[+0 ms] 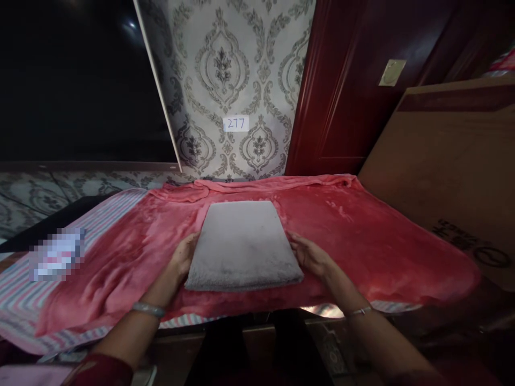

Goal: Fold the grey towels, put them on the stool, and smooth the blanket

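A grey plush cloth (246,241), folded into a flat rectangle, lies in the middle of a pink-red plush blanket (362,241). My left hand (185,253) is at the cloth's left edge, its fingertips partly hidden against the side. At the opposite edge, my right hand (308,254) touches the side with its fingers bent inward. The cloth is held between both hands, with its thick rounded fold facing me. Whether any fingers reach beneath it cannot be made out.
A striped cloth (24,292) shows under the blanket, with a blurred packet (58,254) on it. A large cardboard box (450,177) stands at the right. Behind are a dark screen (80,80), a patterned wall with a paper label (236,123), and a red-brown door (341,80).
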The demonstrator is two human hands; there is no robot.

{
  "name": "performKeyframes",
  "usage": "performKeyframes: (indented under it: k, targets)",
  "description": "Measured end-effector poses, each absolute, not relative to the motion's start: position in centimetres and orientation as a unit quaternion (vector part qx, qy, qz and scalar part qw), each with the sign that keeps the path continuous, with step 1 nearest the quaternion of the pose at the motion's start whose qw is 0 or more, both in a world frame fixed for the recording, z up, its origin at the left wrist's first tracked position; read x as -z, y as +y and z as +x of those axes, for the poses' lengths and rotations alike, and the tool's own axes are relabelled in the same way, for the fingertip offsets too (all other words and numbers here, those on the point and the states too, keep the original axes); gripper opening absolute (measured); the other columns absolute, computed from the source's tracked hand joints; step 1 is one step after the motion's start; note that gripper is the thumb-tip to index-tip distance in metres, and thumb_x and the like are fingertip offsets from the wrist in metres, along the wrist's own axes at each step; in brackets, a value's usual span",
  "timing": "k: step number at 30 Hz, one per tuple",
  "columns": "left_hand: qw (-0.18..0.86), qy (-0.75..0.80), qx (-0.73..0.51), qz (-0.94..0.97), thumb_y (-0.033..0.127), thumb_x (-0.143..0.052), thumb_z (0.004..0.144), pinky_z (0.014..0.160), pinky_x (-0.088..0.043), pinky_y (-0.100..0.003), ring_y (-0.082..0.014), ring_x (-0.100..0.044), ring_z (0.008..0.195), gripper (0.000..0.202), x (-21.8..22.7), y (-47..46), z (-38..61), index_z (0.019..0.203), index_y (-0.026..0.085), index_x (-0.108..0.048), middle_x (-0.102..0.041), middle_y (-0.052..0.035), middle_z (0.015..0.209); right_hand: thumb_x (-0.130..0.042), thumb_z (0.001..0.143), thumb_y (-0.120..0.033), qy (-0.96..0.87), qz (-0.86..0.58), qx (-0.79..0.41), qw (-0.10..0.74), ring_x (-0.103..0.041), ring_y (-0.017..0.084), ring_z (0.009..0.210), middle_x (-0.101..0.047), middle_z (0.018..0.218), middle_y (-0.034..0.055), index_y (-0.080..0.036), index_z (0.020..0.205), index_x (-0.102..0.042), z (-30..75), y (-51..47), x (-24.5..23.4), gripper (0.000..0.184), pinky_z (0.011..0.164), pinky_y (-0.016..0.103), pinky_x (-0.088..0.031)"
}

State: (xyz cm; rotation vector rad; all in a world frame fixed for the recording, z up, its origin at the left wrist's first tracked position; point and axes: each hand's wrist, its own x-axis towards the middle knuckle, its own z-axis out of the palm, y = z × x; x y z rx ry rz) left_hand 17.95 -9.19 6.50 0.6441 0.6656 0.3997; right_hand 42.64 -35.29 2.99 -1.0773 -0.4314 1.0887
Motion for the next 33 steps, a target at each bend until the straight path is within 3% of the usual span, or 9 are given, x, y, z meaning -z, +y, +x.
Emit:
performKeyframes:
  k: [4, 8, 14, 17, 21, 26, 33]
  targets:
    - [0.864, 0.313, -0.200, 0.341, 0.013, -0.056, 0.083, 0.061, -0.059, -0.032, -0.0228, -0.071, 0.061, 0.037, -6.8, -7.4, 19.5, 0.118, 0.010, -0.069, -0.076, -0.0094, 0.077, -0.068, 0.078, -0.035, -0.241, -0.507, -0.455, 0.691, -0.071, 0.020, 0.072, -0.076, 0.086, 0.0035, -0.021, 0.096, -0.066, 45.1, -31.8, -3.2, 0.024, 0.078, 0.038, -0.059]
    - [0.852, 0.323, -0.186, 0.368, 0.013, -0.059, 0.082, 0.060, -0.059, -0.033, -0.0242, -0.071, 0.059, 0.041, -6.7, -6.0, 20.9, 0.122, 0.007, -0.066, -0.075, -0.0104, 0.074, -0.068, 0.072, -0.032, -0.244, -0.500, -0.418, 0.718, -0.070, 0.019, 0.075, -0.077, 0.090, 0.0030, -0.021, 0.096, -0.067, 46.3, -28.9, -2.7, 0.027, 0.082, 0.037, -0.058]
    - [0.797, 0.328, -0.205, 0.464, 0.002, -0.070, 0.065, 0.053, -0.057, -0.029, -0.0204, -0.069, 0.055, 0.060, -6.4, -5.3, 21.8, 0.123, 0.015, -0.063, -0.075, -0.0055, 0.078, -0.073, 0.052, -0.022, -0.217, -0.557, -0.353, 0.720, -0.067, 0.020, 0.065, -0.076, 0.090, -0.0019, -0.022, 0.128, -0.058, 46.8, -27.2, -1.6, 0.077, 0.062, 0.032, -0.055]
    - [0.783, 0.297, -0.233, 0.493, 0.002, -0.075, 0.059, 0.057, -0.059, -0.030, -0.0210, -0.070, 0.060, 0.063, -7.1, -4.8, 22.2, 0.119, 0.017, -0.064, -0.076, -0.0053, 0.086, -0.071, 0.050, -0.021, -0.229, -0.551, -0.327, 0.733, -0.067, 0.021, 0.065, -0.076, 0.088, -0.0008, -0.023, 0.136, -0.056, 47.1, -27.0, -2.4, 0.087, 0.058, 0.030, -0.053]
    - [0.782, 0.246, -0.273, 0.504, 0.005, -0.076, 0.057, 0.061, -0.061, -0.031, -0.0237, -0.073, 0.069, 0.063, -7.3, -3.6, 23.2, 0.118, 0.017, -0.066, -0.077, -0.0071, 0.092, -0.078, 0.052, -0.025, -0.241, -0.521, -0.288, 0.766, -0.069, 0.023, 0.073, -0.077, 0.094, 0.0011, -0.025, 0.143, -0.053, 47.7, -26.7, -3.0, 0.095, 0.064, 0.032, -0.054]
    - [0.796, 0.313, -0.206, 0.475, 0.009, -0.073, 0.064, 0.059, -0.059, -0.030, -0.0252, -0.074, 0.070, 0.053, -4.2, -2.4, 24.0, 0.116, 0.013, -0.069, -0.078, -0.0110, 0.087, -0.078, 0.051, -0.035, -0.206, -0.544, -0.271, 0.767, -0.068, 0.025, 0.076, -0.076, 0.093, 0.0027, -0.023, 0.137, -0.058, 47.6, -26.0, -0.1, 0.089, 0.069, 0.035, -0.054]
    - [0.832, 0.284, -0.164, 0.448, 0.016, -0.077, 0.070, 0.073, -0.062, -0.033, -0.0232, -0.074, 0.073, 0.036, -2.1, -1.5, 23.5, 0.106, 0.013, -0.073, -0.078, -0.0103, 0.087, -0.079, 0.053, -0.049, -0.192, -0.576, -0.240, 0.758, -0.067, 0.025, 0.082, -0.075, 0.099, 0.0053, -0.021, 0.132, -0.060, 47.2, -26.4, 0.6, 0.085, 0.074, 0.036, -0.054]
